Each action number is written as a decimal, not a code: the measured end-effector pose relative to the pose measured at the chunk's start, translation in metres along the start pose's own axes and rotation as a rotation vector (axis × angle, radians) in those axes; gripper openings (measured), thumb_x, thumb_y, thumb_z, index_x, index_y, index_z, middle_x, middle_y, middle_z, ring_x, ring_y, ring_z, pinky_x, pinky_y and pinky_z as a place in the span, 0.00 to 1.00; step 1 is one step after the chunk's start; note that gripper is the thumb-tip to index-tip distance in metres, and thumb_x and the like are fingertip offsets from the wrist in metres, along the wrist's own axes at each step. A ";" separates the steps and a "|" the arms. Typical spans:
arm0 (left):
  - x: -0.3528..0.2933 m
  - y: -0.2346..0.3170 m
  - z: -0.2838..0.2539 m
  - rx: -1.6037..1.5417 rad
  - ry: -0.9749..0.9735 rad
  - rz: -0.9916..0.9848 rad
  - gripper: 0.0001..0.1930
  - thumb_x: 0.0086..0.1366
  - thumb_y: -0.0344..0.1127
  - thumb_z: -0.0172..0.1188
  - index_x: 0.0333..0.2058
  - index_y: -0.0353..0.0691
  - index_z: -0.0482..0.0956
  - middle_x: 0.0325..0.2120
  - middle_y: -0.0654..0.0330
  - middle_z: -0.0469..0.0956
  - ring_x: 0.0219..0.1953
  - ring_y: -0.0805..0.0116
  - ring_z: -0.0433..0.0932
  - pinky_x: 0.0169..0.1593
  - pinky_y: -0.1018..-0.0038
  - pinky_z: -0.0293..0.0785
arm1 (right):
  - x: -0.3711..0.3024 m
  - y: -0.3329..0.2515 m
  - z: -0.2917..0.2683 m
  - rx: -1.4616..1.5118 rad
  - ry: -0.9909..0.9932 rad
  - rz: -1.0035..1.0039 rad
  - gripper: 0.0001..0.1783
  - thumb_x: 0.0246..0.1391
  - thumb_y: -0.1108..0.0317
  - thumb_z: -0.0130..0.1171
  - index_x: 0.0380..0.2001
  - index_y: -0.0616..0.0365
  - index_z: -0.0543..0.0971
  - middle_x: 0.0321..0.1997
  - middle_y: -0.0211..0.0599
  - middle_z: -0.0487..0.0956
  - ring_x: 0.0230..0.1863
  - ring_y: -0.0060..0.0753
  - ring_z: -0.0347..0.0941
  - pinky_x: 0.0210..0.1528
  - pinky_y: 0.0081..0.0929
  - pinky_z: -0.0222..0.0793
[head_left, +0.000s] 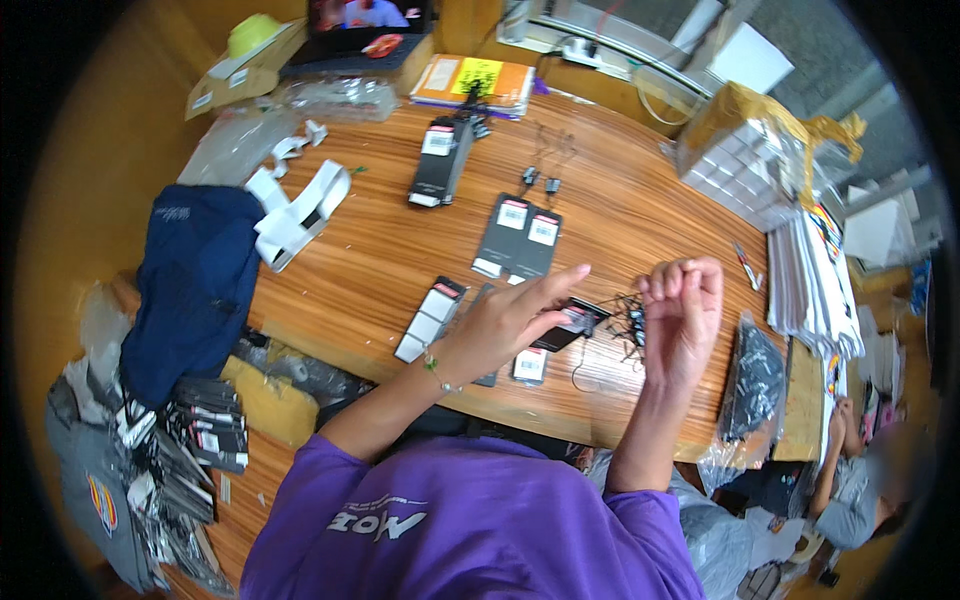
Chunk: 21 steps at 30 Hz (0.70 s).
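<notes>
My left hand (513,315) hovers over the wooden table (620,200) with fingers spread and index finger stretched right, above a black hang tag (576,320). My right hand (684,312) is raised beside it with fingers curled, pinching a thin black string from a small tangled pile of black strings (627,325). More black tags with white labels lie close by: a pair (519,238) in the table's middle, a strip (430,318) to the left, one (529,365) near the front edge.
A long black tag stack (441,160) lies further back. A clear bag of black items (752,385) sits at right. White folded pieces (297,215), a navy garment (190,285), wrapped boxes (745,160), a laptop (362,35) and another seated person (860,480) surround the table.
</notes>
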<state>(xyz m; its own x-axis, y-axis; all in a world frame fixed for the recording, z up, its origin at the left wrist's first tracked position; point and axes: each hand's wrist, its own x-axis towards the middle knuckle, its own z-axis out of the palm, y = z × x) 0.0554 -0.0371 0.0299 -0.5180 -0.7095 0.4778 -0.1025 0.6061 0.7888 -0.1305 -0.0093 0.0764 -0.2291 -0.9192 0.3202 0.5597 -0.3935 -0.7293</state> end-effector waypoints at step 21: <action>-0.043 -0.036 -0.088 0.041 -0.002 -0.522 0.16 0.49 0.25 0.64 0.39 0.34 0.75 0.36 0.58 0.77 0.40 0.69 0.76 0.44 0.77 0.71 | -0.014 -0.007 0.011 -0.496 0.048 0.068 0.08 0.52 0.78 0.53 0.37 0.61 0.68 0.26 0.34 0.74 0.26 0.21 0.69 0.28 0.16 0.66</action>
<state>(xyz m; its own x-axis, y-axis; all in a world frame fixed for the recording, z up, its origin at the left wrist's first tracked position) 0.1562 -0.0605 0.0154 -0.3903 -0.9204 0.0241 -0.3808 0.1852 0.9059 -0.1222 0.0065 0.0836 -0.2480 -0.9379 0.2427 0.1315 -0.2808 -0.9507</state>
